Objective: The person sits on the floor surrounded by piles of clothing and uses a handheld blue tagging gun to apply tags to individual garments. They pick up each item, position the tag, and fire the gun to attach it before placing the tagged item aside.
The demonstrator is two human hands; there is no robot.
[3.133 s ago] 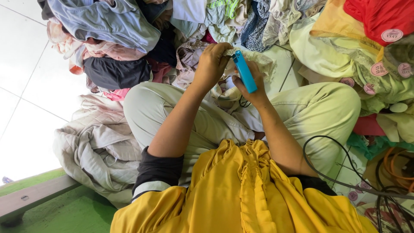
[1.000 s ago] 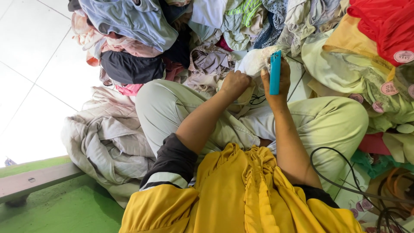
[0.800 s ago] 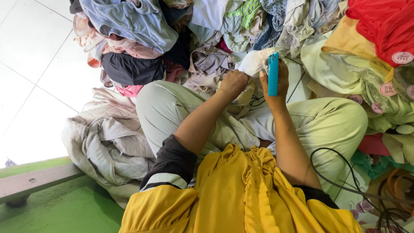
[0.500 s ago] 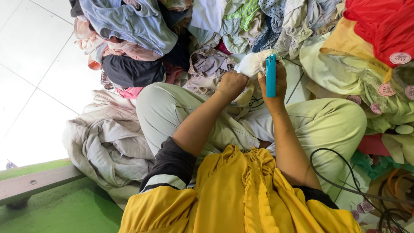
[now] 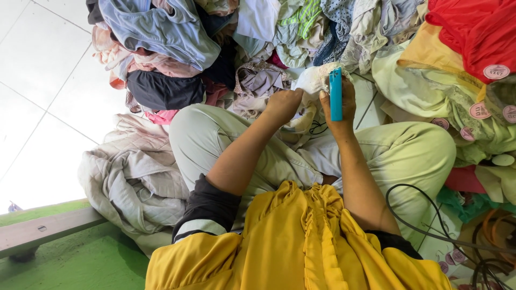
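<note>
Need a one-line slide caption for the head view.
Seated person's right hand holds a blue lighter-shaped tool upright beside whitish cloth gripped by the left hand, amid piled clothes.

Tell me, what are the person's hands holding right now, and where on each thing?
The right hand grips a slim blue tool around its lower half. The left hand pinches an edge of pale cloth.

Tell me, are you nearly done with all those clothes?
Probably not. Done, it seems: the pale green garments on the right carry round pink tags. In hand: the right hand holds a blue tool by a white cloth gripped by the left hand. Left: the big pile of clothes ahead.
</note>
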